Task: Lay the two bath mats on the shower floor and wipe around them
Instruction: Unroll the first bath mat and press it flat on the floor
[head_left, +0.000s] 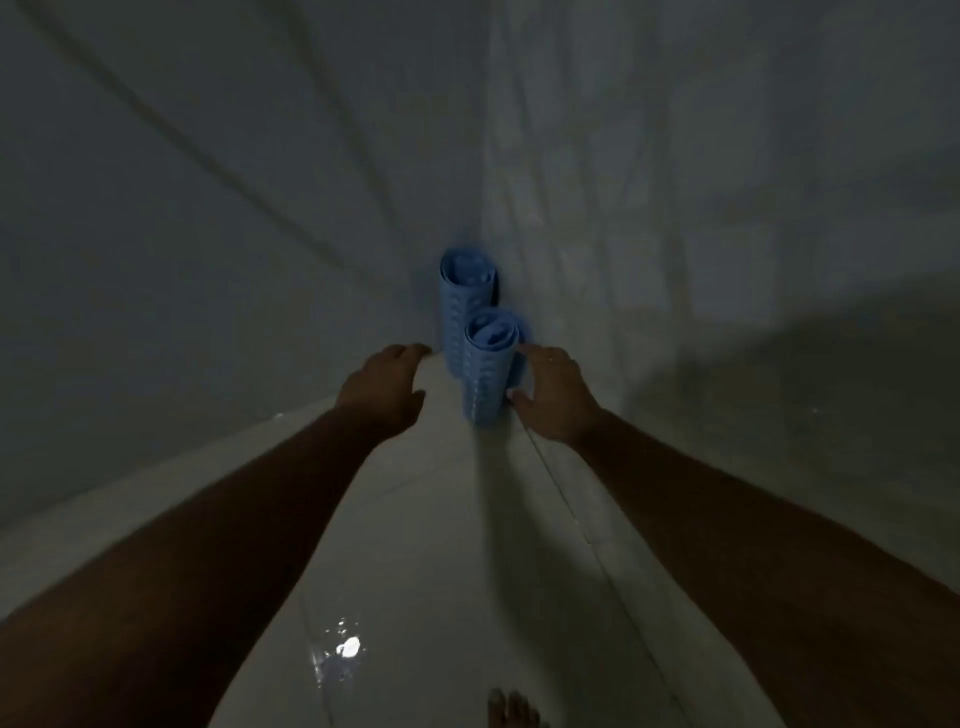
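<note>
Right hand (553, 395) is spread wide, thumb and forefinger right at the side of the near mat (485, 374), nothing actually held. It's dim and blurry, so I can't tell if the fingertips touch it. Left hand (387, 387) is open too, fingers reaching toward the far mat (465, 286), holding nothing.

Both mats are rolled into tubes standing on end, touching each other, tucked into the corner where the walls (208, 208) meet the shower floor (441, 519). I'd wrap each roll round the middle, since a tall tube probably tips if you nudge the top.

They look like soft blue rubber with rows of holes or bumps. Floor is glossy pale tile with a wet patch (345, 649) near the foot (511, 709), so unroll flat and press down.
</note>
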